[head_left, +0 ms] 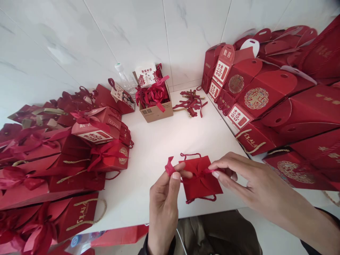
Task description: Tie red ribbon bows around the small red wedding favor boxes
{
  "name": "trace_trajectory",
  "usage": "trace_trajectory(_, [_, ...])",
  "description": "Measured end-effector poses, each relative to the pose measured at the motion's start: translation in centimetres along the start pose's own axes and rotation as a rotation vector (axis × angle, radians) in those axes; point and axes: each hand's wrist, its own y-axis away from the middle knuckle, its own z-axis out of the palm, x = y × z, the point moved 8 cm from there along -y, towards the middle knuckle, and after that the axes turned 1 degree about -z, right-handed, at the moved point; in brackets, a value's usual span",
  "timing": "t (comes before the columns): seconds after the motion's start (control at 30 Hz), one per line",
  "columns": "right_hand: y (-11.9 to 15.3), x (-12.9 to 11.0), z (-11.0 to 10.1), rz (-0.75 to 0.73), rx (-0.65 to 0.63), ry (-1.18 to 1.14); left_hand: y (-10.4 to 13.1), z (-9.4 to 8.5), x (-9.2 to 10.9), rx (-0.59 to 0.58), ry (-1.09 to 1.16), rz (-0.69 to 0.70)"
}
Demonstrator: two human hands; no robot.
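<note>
A red gift box (202,189) with cord handles lies at the front of the white table, seen from above. Across its folded top runs a pinkish-red ribbon (170,165), crossed or knotted near the middle. My left hand (167,194) is at the box's left side, thumb and fingers closed on one ribbon end, whose tip sticks up above them. From the right, my right hand (236,173) pinches the other ribbon end between thumb and index finger, just over the box's right edge. Part of the box's left side is hidden behind my left fingers.
Finished-looking red boxes with bows (106,156) are stacked on the left. At the back stand a cardboard box (156,112) of ribbons, a clear plastic bottle (124,78) and a heap of dark red straps (191,102). More red boxes (255,95) pile up on the right.
</note>
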Motion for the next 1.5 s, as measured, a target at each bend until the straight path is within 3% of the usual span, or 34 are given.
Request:
trace_trajectory(0.1, [-0.2, -0.7, 0.0, 0.005, 0.027, -0.065, -0.8, 1.6, 1.9, -0.108, -0.195, 0.067])
trace_trajectory(0.23, [-0.8, -2.4, 1.0, -0.110, -0.046, -0.089, -0.7, 4.1, 4.4, -0.274, -0.543, 0.329])
trace_trajectory(0.33, [-1.4, -2.9, 1.5, -0.143, -0.072, -0.071, -0.6, 4.6, 4.9, -0.324, -0.616, 0.396])
trace_trajectory(0.43, [-1.7, -2.2, 1.2, -0.090, -0.013, -0.029, -0.9, 3.4, 4.7, -0.247, -0.593, 0.372])
trace_trajectory(0.53, [-1.3, -1.5, 0.9, -0.074, 0.014, -0.009, -1.3, 1.7, 3.5, -0.142, -0.469, 0.256])
trace_trajectory(0.67, [-0.5, -0.1, 0.2, -0.071, -0.009, 0.112, -1.4, 0.3, 1.1, -0.055, -0.118, 0.007])
trace_trajectory(0.77, [-0.2, 0.9, -0.5, -0.052, -0.014, 0.194, -1.4, -0.7, -0.4, 0.063, 0.223, -0.117])
trace_trajectory(0.83, [-0.1, 1.2, -0.7, -0.040, -0.026, 0.197, -1.2, -1.4, -1.4, 0.121, 0.308, -0.173])
trace_trajectory(0.93, [-0.1, 1.2, -0.6, -0.009, -0.048, 0.147, -0.9, -2.5, -2.2, 0.122, 0.073, -0.152])
trace_trajectory(1.03, [0.1, 1.2, -0.5, 0.011, -0.053, 0.114, -0.1, -3.9, -2.1, 0.218, -0.245, -0.033])
trace_trajectory(1.1, [0.2, 1.3, -0.5, 0.020, -0.051, 0.104, 0.2, -4.0, -1.3, 0.243, -0.411, 0.088])
trace_trajectory(1.27, [0.1, 1.6, -0.7, 0.092, -0.034, 0.038, 0.0, -0.3, 0.6, -0.067, -0.632, 0.356])
trace_trajectory(1.37, [0.0, 1.3, -0.9, 0.105, -0.007, -0.009, -0.3, -0.6, 1.0, -0.029, -0.643, 0.340])
trace_trajectory(1.5, [-0.1, 0.9, -1.1, 0.097, 0.028, -0.043, 0.0, -2.4, 0.5, 0.131, -0.620, 0.159])
